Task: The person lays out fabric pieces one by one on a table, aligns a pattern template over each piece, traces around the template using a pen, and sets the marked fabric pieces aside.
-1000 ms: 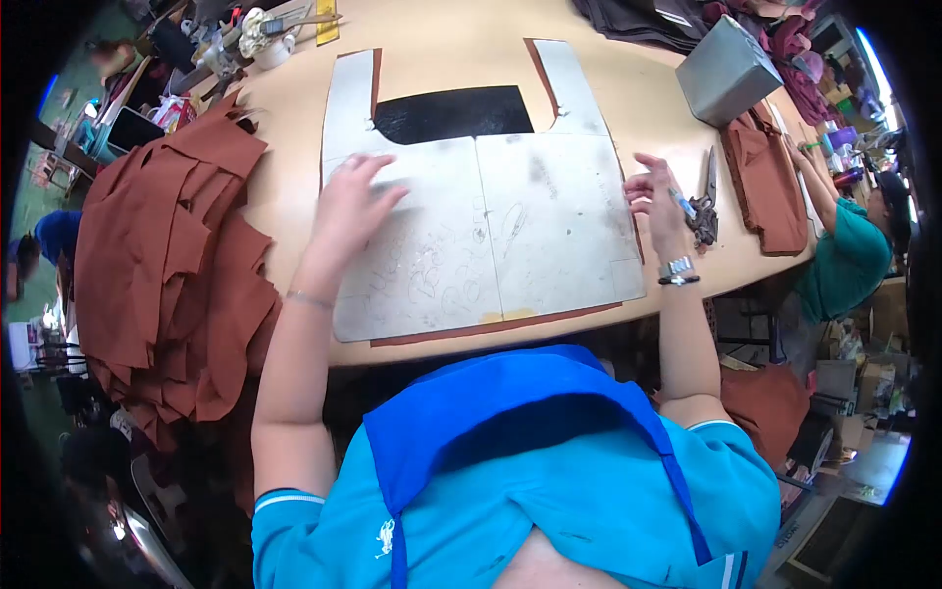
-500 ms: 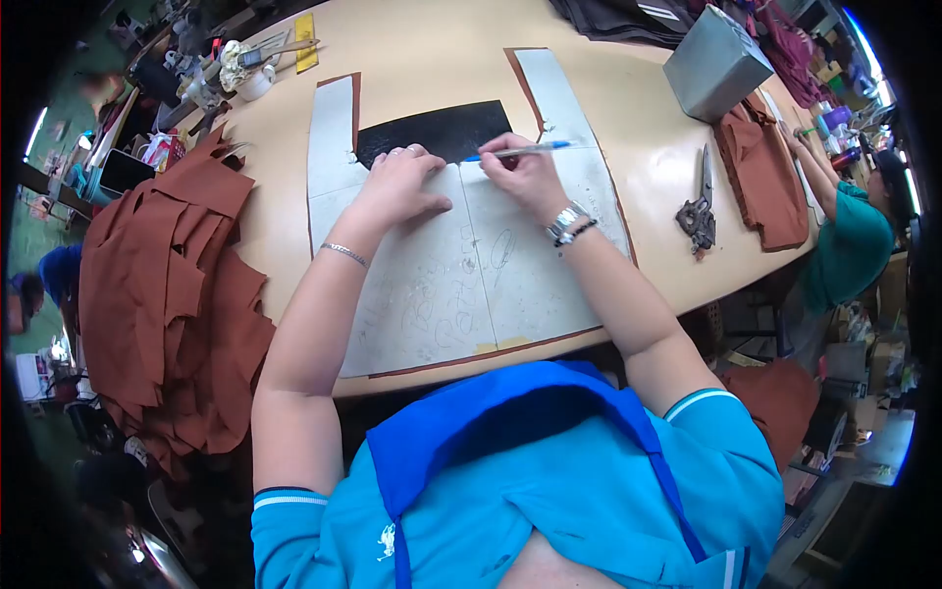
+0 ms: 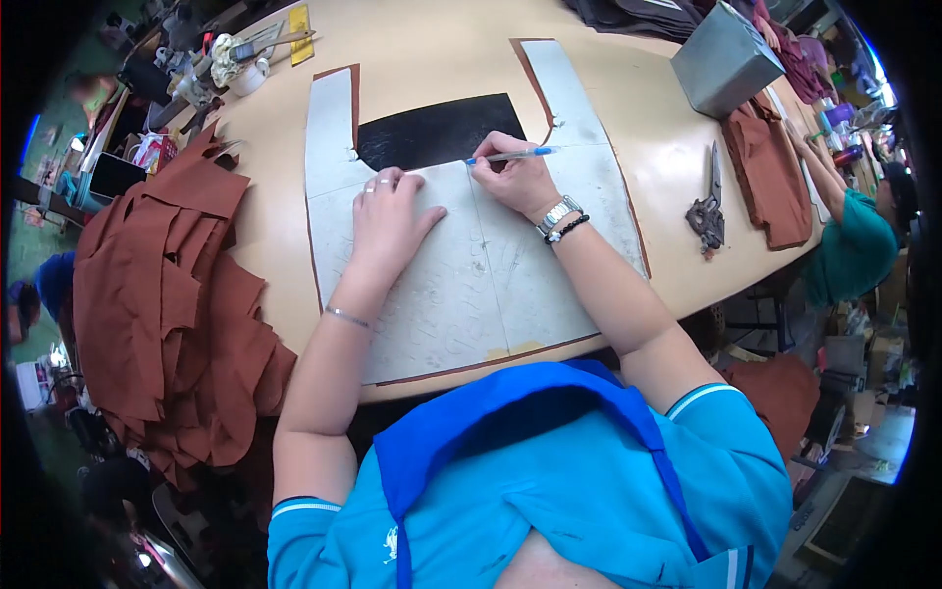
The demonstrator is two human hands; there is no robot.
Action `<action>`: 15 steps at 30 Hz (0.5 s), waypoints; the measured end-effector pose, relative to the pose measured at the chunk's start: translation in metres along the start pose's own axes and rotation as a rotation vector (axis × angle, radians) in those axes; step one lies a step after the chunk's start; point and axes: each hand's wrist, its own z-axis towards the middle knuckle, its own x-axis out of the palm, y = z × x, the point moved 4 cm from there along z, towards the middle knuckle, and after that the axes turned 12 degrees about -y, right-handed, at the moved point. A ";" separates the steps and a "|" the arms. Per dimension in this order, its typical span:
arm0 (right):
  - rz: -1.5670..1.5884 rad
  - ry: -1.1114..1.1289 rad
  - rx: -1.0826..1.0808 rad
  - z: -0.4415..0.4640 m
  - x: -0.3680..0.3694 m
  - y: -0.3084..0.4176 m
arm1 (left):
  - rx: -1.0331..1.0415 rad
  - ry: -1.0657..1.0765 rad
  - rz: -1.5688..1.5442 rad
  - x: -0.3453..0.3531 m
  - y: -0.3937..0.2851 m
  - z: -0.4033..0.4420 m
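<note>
A pale pattern template [image 3: 442, 294] with pencil lines and two upright arms lies over brown fabric [image 3: 644, 257], which shows as a thin rim round its edge. My left hand [image 3: 389, 218] rests flat on the template with fingers spread, just below its inner top edge. In my right hand [image 3: 515, 181] is a blue-and-clear pen [image 3: 520, 154], gripped between thumb and fingers. The pen's tip meets the template's inner edge near the centre line. Beyond that edge sits a black sheet [image 3: 442, 131] between the two arms.
Scissors [image 3: 708, 206] lie to the right, near folded brown fabric [image 3: 767, 177] and a metal box [image 3: 726, 64]. Brown cut pieces [image 3: 167, 304] hang over the table's left side. A brush [image 3: 280, 41] and yellow ruler [image 3: 300, 34] are far left. A co-worker [image 3: 854, 245] sits at right.
My left hand has slid slightly left and lower, away from the right hand, fingers flatter. My right hand with the pen has shifted slightly left. The template appears a little turned in view.
</note>
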 end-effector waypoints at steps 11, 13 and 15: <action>0.324 0.013 0.294 0.024 0.042 0.011 | -0.148 -0.082 0.101 -0.005 0.023 -0.024; 0.246 0.061 0.207 0.032 0.072 0.012 | -0.154 -0.056 0.084 -0.005 0.024 -0.021; 0.248 0.095 0.135 0.038 0.102 0.014 | -0.156 -0.024 0.085 -0.008 0.023 -0.019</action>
